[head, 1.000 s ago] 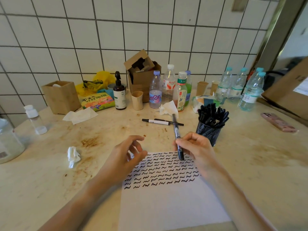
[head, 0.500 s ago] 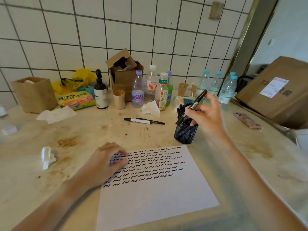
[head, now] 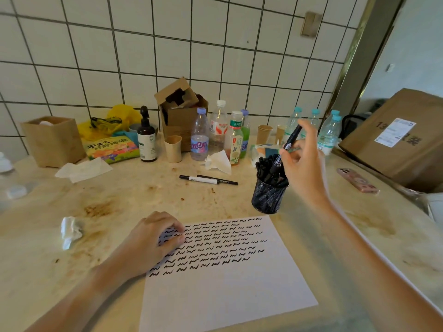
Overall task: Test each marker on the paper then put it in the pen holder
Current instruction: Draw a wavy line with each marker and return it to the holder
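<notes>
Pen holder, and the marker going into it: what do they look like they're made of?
The pen holder looks like black metal mesh with a matte finish: a fine grid pattern shows on its wall. The marker, gripped by the right hand, seems smooth black plastic with a printed label and a faint sheen; coating or material beneath cannot be confirmed.
</notes>
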